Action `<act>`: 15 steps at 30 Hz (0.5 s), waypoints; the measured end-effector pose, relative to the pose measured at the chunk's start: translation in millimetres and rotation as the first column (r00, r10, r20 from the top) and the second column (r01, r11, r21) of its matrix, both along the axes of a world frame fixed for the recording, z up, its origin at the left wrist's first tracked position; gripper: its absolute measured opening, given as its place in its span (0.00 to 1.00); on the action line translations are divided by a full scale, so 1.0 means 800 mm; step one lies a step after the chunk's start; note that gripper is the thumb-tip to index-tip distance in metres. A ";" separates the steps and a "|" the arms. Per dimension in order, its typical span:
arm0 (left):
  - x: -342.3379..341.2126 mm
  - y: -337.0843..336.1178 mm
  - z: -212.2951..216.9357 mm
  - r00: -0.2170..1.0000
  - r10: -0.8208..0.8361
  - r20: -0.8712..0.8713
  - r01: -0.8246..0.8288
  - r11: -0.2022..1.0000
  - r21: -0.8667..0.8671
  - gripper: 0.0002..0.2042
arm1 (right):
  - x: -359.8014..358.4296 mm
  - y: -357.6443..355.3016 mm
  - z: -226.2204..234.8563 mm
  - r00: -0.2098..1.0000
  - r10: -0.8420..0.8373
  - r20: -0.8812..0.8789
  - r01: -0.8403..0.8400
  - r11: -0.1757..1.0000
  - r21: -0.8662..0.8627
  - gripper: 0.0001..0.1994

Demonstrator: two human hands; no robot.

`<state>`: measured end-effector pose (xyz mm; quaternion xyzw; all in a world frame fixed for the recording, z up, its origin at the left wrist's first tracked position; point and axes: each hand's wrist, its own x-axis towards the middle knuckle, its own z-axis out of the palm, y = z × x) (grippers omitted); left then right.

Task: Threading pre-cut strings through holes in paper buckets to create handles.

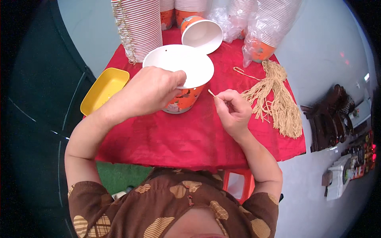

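Bucket: near rim gripped by left hand | cord end: pinched in right hand | cord bundle: right of right hand | yellow tray: left of left hand

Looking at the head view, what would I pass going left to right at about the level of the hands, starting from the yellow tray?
Yellow tray, orange-patterned bucket, right hand pinching a string end, string bundle, dark furniture.

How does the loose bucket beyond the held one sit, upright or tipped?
Tipped: the loose bucket lies over, white mouth turned toward the camera, orange-patterned wall behind its rim.
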<state>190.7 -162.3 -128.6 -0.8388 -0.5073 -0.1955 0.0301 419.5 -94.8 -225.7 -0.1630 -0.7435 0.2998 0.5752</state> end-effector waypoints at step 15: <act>-0.012 0.003 0.008 0.933 0.045 0.358 0.112 0.908 -0.404 0.08 | -0.012 -0.049 0.002 0.982 -0.093 0.162 0.071 0.988 0.134 0.10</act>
